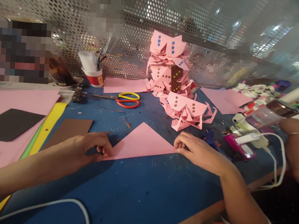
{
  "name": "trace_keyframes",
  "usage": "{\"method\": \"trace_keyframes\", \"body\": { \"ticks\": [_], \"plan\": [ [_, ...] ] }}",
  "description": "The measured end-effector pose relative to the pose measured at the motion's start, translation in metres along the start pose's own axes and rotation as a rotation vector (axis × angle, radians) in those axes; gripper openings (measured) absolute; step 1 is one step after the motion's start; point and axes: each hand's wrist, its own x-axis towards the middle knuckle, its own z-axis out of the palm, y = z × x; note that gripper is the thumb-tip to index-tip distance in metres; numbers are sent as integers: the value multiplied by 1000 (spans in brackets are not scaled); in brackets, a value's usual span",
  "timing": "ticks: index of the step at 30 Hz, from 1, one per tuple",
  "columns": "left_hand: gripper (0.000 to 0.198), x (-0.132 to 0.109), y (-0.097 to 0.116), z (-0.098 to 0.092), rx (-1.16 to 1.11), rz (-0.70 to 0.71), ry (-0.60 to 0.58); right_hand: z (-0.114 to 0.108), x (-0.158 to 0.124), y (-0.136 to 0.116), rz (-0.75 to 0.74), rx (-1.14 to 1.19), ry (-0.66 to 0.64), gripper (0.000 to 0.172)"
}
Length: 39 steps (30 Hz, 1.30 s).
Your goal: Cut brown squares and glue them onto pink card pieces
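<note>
A pink paper triangle (143,142) lies on the blue table with its point away from me and its long edge toward me. My left hand (96,146) pinches its left corner, thumb below and fingers curled over. At the right corner, my right hand (187,148) grips the paper between thumb and bent fingers. Beyond it stands a stack of folded pink paper pieces (164,72) with small blue, brown and yellow squares. One more folded pink piece (187,107) with thin bent legs rests in front of the stack.
Scissors (128,100) lie behind the triangle, near a cup of tools (94,77). Coloured sheets (53,114) cover the left side. On the right are a magenta device (239,148), a white cable (284,161) and another person's arm (295,148). A second cable (80,205) crosses the front left.
</note>
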Motion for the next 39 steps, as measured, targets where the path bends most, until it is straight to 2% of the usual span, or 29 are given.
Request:
{"method": "trace_keyframes", "body": {
  "ticks": [1, 3, 5, 8, 11, 20, 26, 34, 39],
  "plan": [
    [19, -1, 0, -4, -27, 11, -85, 0, 0, 0, 2, 0, -5, 8],
    [19, -3, 3, -9, -52, 7, -160, -1, 0, -1, 1, 3, -11, 8],
    [21, -5, 8, -7, -43, -10, -115, -1, 0, -1, -4, 6, -9, 8],
    [23, -5, 15, 4, -12, 36, -25, -1, 0, 1, -6, 9, -7, 7],
    [17, -2, 20, 15, -63, 75, 55, -1, 1, 2, -10, 16, -13, 6],
    [10, 16, 40, 29, -22, 34, 46, 1, 1, 3, -21, 18, 5, 9],
    [14, 20, 34, 36, 10, 59, 59, 0, 1, 2, -14, 8, 2, 9],
    [16, 21, 30, 44, 65, 125, 136, 0, -2, -2, -24, -57, 28, 9],
    [16, 22, 30, 46, 101, 117, 142, 4, 0, -12, -76, -59, 128, 5]
  ]
}}
